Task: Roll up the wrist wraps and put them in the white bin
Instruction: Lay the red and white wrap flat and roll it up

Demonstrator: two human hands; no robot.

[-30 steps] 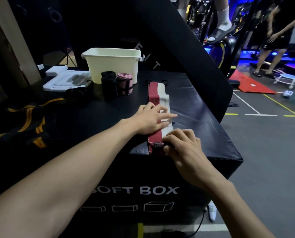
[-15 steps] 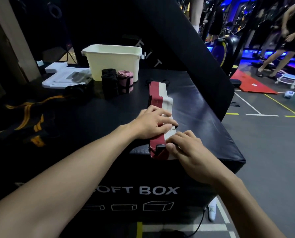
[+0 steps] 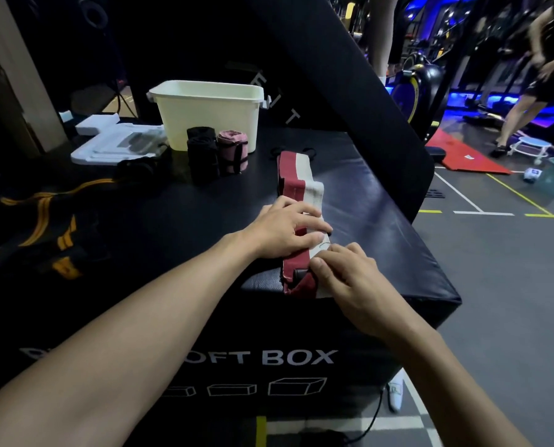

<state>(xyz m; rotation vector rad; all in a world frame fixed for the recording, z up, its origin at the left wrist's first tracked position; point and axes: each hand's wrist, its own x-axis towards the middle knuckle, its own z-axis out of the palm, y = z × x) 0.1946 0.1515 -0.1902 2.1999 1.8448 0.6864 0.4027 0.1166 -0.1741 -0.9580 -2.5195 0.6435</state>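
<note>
A red and white wrist wrap (image 3: 301, 185) lies stretched out flat on the black soft box (image 3: 382, 227), its near end at the box's front edge. My left hand (image 3: 285, 230) presses flat on the wrap's middle. My right hand (image 3: 346, 279) pinches the wrap's near end, fingers curled on it. The white bin (image 3: 209, 114) stands at the back of the box. In front of it stand rolled wraps: a black roll (image 3: 202, 158) and a pink roll (image 3: 232, 151).
A white foam tray (image 3: 114, 141) lies left of the bin. Black cloth with yellow stripes (image 3: 40, 221) lies at the left. A slanted black pad (image 3: 349, 91) rises behind the box. People stand on the gym floor at the far right.
My right hand has shifted slightly along the wrap's near end. The left hand stays pressed on the wrap. The view has tilted a little.
</note>
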